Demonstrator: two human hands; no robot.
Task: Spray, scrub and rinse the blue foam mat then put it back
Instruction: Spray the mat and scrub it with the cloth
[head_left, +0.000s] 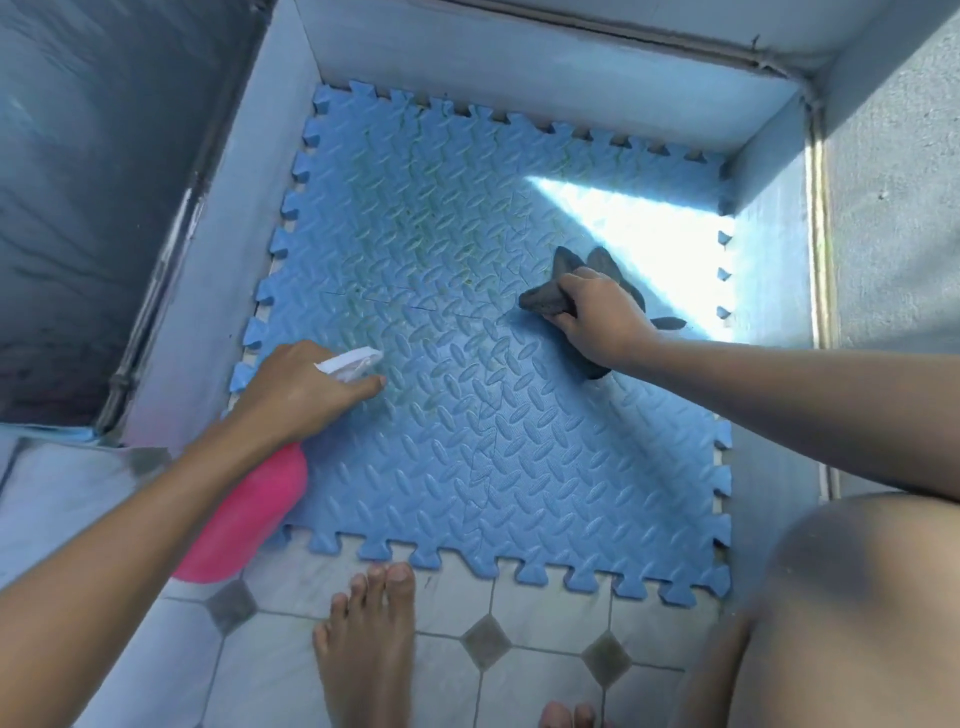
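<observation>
- In the walled corner of the floor, the blue foam mat (493, 415) lies flat, its toothed far and left edges close against the low painted walls (519, 57) and its near edge resting on the patterned floor tiles (545, 613).
- A greenish, grimy patch shows around the mat's centre and toward 11 o'clock; a bright wedge of sunlight falls at about 2 o'clock.
- The right hand (597, 317) is closed around a dark cloth (550, 301), pressing it on the mat at roughly 3 o'clock from centre, just beside the lit wedge.
- The left hand (301, 384) grips a pink spray bottle (244, 514) at about 8 o'clock, fingers wrapped round the neck, forefinger (363, 387) out along the white trigger head (348, 364); the nozzle points toward the mat's middle.
- The grime lies toward 10 o'clock from the cloth, so the right hand looks nearer to it and would likely scrub leftward and away, while the bottle's long axis already aims into that same patch.
- A bare foot (363, 639) stands on the tiles at 6 o'clock, toes just short of the mat's edge.
</observation>
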